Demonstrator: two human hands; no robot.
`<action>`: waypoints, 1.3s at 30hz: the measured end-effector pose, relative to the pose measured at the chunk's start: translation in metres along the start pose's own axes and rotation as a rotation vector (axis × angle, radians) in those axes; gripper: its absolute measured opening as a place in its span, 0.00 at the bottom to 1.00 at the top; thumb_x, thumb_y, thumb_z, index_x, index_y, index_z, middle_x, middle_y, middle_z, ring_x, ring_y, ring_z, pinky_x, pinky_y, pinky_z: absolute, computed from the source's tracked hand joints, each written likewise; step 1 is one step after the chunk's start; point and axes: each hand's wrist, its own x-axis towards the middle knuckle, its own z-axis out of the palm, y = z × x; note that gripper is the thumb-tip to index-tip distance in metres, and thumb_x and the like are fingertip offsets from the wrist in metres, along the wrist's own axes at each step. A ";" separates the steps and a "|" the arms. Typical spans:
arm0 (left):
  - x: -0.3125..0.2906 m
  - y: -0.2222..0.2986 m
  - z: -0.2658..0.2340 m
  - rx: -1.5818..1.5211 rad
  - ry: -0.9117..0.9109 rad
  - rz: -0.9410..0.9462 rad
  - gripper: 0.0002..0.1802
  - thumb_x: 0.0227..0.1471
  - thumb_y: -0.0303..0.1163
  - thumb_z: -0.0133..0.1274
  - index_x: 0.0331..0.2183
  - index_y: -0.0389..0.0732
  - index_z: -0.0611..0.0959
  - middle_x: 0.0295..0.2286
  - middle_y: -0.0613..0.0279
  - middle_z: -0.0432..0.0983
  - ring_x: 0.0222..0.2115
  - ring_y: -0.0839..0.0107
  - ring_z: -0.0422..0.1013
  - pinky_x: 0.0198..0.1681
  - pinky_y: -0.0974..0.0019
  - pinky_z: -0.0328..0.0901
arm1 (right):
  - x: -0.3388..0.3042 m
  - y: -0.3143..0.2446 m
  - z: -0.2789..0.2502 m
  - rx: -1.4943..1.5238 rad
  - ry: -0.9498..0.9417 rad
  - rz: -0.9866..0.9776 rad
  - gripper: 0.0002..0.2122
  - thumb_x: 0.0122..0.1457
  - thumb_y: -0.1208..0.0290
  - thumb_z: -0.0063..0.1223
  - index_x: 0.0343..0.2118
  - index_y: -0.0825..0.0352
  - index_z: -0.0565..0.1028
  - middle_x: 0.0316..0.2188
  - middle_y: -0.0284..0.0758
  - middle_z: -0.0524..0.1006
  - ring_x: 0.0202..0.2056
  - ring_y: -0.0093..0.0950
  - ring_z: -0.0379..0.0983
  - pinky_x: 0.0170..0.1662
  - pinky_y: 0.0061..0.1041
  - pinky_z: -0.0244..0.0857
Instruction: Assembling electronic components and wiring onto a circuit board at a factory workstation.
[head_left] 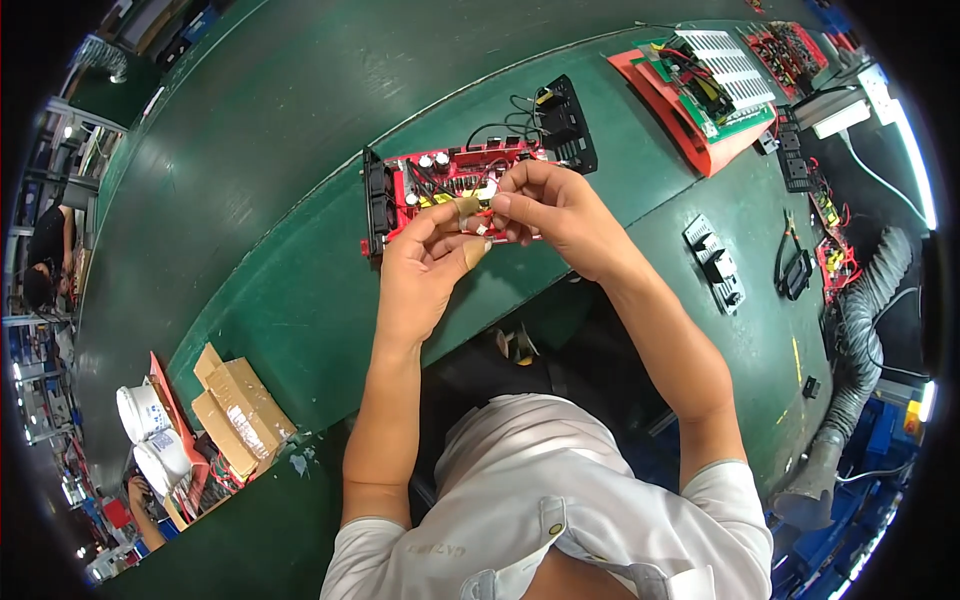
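A red circuit board (462, 160) lies on the green bench in front of me, crowded with capacitors, wires and a yellow-wrapped part. Along its left end stands a black fan panel (378, 205); black wires run from its right end to a black end plate (568, 122). Over the board's near edge, my left hand (425, 265) is closed in a pinch, with tan wraps on some fingertips. My right hand (550, 212) pinches close beside it. Between them shows a red wire lead with a small white connector (482, 230); fingers hide most of it.
At the upper right, a green board with a silver heatsink (725, 70) rests on orange sheeting. A grey socket plate (714, 262) and a black connector part (797, 273) lie to the right, near a flexible duct (865, 320). Lower left are a cardboard box (245, 415) and white tubs (145, 412).
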 end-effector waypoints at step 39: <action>0.036 0.020 0.009 0.480 0.023 0.209 0.17 0.50 0.19 0.57 0.45 0.37 0.82 0.30 0.61 0.80 0.25 0.81 0.72 0.29 0.74 0.66 | 0.026 -0.021 -0.031 -0.413 -0.133 -0.117 0.06 0.61 0.75 0.55 0.36 0.73 0.75 0.30 0.28 0.77 0.32 0.14 0.70 0.36 0.19 0.66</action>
